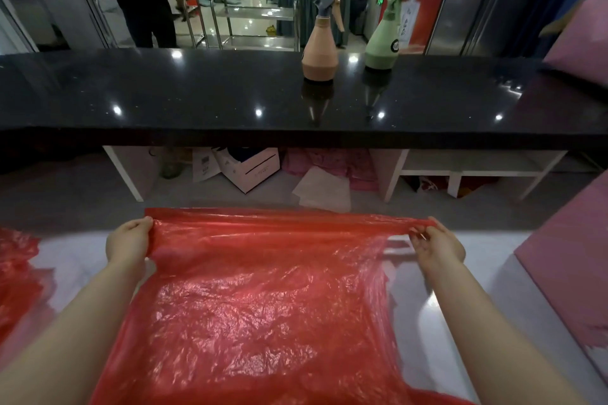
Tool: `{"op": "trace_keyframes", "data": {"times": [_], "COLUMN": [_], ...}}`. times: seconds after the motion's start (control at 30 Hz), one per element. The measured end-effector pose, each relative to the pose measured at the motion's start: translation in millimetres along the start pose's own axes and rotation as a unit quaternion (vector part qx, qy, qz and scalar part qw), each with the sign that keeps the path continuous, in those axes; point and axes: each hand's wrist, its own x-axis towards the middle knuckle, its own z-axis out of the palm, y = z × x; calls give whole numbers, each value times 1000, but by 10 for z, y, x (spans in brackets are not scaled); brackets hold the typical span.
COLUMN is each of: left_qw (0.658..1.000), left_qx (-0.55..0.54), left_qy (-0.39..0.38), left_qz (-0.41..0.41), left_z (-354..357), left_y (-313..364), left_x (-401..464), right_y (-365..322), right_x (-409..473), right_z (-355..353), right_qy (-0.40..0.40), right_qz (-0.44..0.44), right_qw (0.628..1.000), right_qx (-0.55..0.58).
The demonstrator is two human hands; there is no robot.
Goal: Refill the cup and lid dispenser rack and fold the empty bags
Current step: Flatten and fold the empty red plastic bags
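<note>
Item: red plastic bag (263,299), flat on pale tabletop (467,322), long axis toward the wearer; far edge stretched crosswise between left hand (129,242) and right hand (437,248), fingers of each pinching one corner, both equally near.

- The red bag (263,299) runs off the bottom edge; its near end is unseen.
- The left hand (129,242) has its fingertips hidden under the bag's edge.
- A second red bag (14,276) is cut off at the left edge.
- The box (250,166) under the counter (164,92) is partly hidden, its print too small to read.
</note>
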Motion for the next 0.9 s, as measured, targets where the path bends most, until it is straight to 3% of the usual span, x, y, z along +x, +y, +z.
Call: {"op": "trace_keyframes", "data": {"times": [0.13, 0.27, 0.47, 0.57, 0.67, 0.77, 0.9], "left_qw": [1000, 998, 966, 929, 876, 803, 758], "left_qx": [-7, 49, 179, 230, 310, 399, 466], "left_qy": [-8, 2, 13, 4, -22, -97, -210], "left_qz": [-7, 24, 187, 290, 370, 432, 405], "left_z": [58, 91, 146, 193, 251, 378, 576], "left_y": [18, 1, 40, 54, 47, -2, -90], "left_x": [28, 35, -172, -312, -435, -526, -602], "right_y": [7, 59, 99, 193, 348, 542, 825], "right_x": [76, 173, 107, -65, -223, -302, -298], "right_z": [11, -15, 17, 95, 257, 399, 502], "right_qy": [33, 45, 60, -13, -126, -221, -312], "right_qz": [-20, -63, -187, -262, -347, -424, -395], "right_qw": [998, 983, 918, 879, 800, 676, 541], "right_qx": [-47, -169, -345, -398, -472, -562, -673]}}
